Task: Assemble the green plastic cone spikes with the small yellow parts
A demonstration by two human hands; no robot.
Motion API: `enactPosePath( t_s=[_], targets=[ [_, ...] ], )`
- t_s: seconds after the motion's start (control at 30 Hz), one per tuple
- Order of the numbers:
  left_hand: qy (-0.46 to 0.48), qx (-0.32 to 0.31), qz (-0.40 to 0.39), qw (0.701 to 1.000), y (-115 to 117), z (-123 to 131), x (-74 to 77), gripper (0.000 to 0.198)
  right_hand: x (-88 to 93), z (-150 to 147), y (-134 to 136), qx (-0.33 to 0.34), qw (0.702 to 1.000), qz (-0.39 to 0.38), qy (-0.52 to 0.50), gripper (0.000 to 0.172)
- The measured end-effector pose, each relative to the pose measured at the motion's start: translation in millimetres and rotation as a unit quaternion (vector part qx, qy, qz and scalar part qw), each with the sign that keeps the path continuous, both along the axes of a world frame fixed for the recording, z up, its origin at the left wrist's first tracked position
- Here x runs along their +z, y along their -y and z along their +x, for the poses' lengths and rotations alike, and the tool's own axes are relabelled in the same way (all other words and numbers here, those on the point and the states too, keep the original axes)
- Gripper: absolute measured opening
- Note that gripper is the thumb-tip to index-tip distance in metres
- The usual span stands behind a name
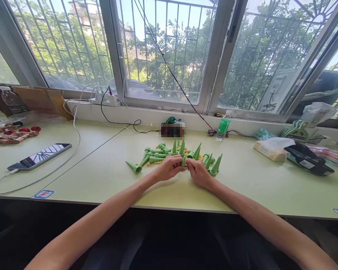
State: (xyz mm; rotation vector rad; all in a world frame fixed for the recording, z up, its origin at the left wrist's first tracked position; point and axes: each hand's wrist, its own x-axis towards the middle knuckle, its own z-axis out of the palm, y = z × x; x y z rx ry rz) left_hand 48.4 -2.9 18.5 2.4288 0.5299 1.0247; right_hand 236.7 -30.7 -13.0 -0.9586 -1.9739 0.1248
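My left hand [170, 167] is closed around a green plastic cone [184, 162], low over the table. Close against it, my right hand [198, 171] has its fingers pinched together at the cone's right side; whatever small piece sits between those fingertips is too hidden to name. Behind both hands lies a heap of similar green cones [154, 155], some on their sides and several standing point up. Small yellow pieces [155, 159] are scattered among them. One loose cone [134, 167] lies left of my left hand, its wide end facing me.
A phone [39, 156] on a white cable lies at left, with wooden pieces [14, 137] beyond it. Toward the window stand a green-labelled bottle [223, 126] and a blurred dark box [171, 131]. A tissue pack [273, 148] and black package [310, 159] lie at right.
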Motion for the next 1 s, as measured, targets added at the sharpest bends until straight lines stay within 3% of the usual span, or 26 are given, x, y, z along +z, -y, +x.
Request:
enactPosePath(
  t_s=[0.1,0.2,0.3,0.67,1.0],
  targets=[
    [0.018,-0.011,-0.107,0.994,0.1,0.6,0.0,0.031,0.1,1.7,1.0,0.01,1.0,0.011,0.003,0.039],
    [0.031,-0.067,-0.242,0.967,0.5,-1.7,4.1,0.035,2.2,2.4,3.1,0.022,0.999,0.027,0.016,0.038],
    [0.035,-0.111,-0.308,0.944,0.8,-5.8,11.6,0.039,6.8,1.3,6.1,0.025,0.998,0.056,0.03,0.039],
    [0.017,-0.146,-0.322,0.935,-2.4,-10.8,18.7,0.039,14.3,-1.7,10.3,-0.004,0.987,0.138,0.083,0.04],
    [-0.031,-0.166,-0.301,0.939,-4.5,-13.3,15.5,0.039,13.8,-3.3,12.7,0.025,0.977,0.172,0.122,0.033]
  ],
)
